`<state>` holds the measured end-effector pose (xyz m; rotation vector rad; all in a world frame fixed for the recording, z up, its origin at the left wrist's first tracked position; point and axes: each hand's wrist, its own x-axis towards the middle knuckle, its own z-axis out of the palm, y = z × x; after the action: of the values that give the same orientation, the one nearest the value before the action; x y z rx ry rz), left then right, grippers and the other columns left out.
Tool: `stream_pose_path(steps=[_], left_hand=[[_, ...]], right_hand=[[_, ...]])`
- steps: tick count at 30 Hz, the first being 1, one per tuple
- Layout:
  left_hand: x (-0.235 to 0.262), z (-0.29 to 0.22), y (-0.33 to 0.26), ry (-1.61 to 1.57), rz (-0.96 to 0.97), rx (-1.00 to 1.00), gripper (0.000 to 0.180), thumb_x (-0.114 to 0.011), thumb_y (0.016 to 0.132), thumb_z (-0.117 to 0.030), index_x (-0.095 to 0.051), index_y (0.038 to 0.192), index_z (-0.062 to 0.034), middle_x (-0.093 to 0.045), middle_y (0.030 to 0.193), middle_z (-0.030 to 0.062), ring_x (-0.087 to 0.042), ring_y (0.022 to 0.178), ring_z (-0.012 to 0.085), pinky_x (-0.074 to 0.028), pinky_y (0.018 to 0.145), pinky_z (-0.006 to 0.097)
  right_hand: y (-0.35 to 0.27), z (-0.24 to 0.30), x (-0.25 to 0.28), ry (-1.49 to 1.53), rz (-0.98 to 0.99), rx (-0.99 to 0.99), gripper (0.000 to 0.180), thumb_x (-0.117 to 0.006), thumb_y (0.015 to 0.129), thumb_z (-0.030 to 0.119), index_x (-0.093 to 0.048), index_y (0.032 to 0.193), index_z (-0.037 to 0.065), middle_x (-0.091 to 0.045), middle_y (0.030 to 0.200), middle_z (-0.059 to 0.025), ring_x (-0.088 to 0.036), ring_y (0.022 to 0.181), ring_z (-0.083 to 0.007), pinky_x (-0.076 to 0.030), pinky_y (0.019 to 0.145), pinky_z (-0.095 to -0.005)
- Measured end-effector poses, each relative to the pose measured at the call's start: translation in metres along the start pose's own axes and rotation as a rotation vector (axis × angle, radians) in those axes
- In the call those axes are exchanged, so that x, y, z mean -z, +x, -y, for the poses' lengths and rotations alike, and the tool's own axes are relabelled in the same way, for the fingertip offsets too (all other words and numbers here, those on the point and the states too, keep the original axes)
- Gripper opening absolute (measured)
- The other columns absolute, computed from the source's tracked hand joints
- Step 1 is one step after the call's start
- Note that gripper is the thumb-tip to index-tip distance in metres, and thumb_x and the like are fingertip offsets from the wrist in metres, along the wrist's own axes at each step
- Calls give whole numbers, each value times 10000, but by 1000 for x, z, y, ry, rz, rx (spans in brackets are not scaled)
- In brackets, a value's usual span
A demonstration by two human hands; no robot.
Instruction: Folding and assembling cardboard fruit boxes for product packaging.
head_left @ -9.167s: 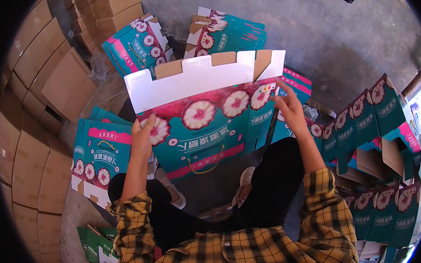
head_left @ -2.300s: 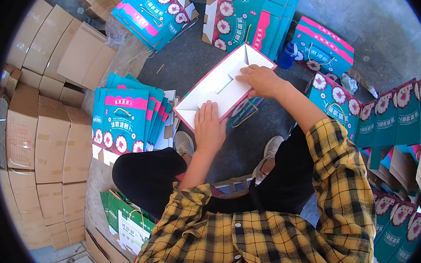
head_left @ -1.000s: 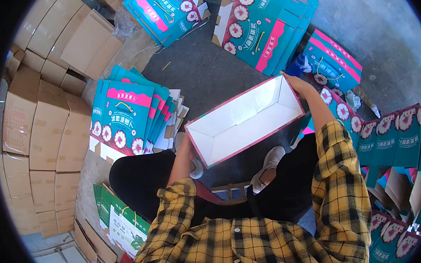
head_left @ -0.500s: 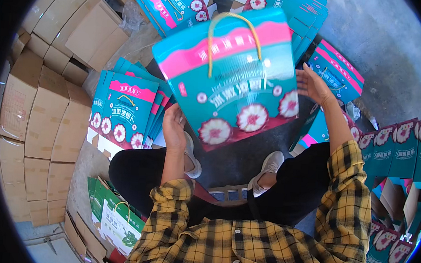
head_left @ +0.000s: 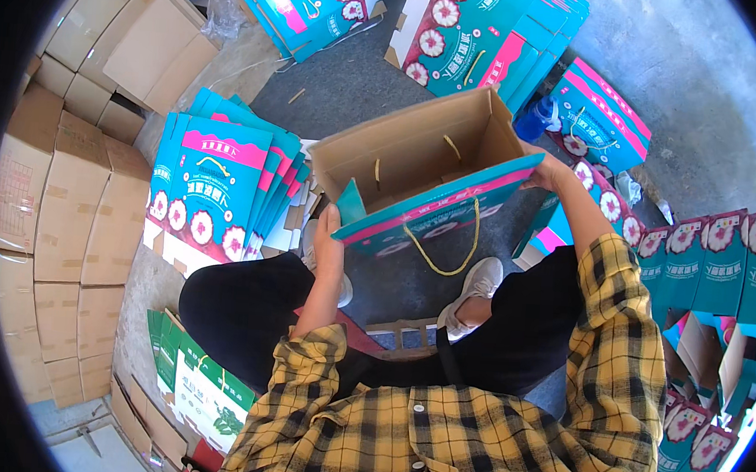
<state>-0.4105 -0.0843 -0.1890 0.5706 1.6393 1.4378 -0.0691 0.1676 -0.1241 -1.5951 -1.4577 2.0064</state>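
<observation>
Box held open between both hands
I see the box (head_left: pixel 426 165) above the knees, my left hand (head_left: pixel 328 233) closed on its near-left corner, right hand (head_left: pixel 545 170) gripping the right edge.

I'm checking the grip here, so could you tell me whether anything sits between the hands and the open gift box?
Nothing visible does. The left hand grips the box at its near left corner, and the right hand holds its right end, both directly on the cardboard.
</observation>
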Motion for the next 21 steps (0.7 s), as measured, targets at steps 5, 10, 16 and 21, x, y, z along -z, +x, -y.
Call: stream_pose_path(steps=[5,10,16,21], left_hand=[[-15,-8,-13,362,-29,-292,434,-489,940,-286,-520,1247,19,-508,1269,186,-459,1205,271,-324,1026,334],[-21,-19,-18,475,91,-382,464,-483,937,-364,-549,1197,15,-475,1296,224,-425,1228,344,-299,1048,391],[-23,-36,-24,856,266,-332,673,-493,882,-538,-514,1230,38,-404,1359,271,-324,1306,397,-243,1087,428],[-30,-41,-23,894,325,-263,719,-497,869,-563,-497,1242,53,-399,1360,275,-283,1335,390,-229,1097,434]], right_hand=[[16,6,5,-411,-71,71,444,-560,866,424,-617,1142,80,-633,1067,-73,-575,975,-219,-463,815,-459],[7,23,-16,-682,-100,356,350,-543,840,310,-652,996,16,-657,936,-144,-617,864,-242,-474,778,-364],[-11,17,-69,-1499,-117,396,271,-509,829,220,-675,873,10,-662,881,-192,-650,851,-335,-515,725,-420],[-12,9,-88,-1719,-112,259,202,-535,802,170,-703,863,77,-685,907,-132,-663,870,-303,-522,738,-409]])
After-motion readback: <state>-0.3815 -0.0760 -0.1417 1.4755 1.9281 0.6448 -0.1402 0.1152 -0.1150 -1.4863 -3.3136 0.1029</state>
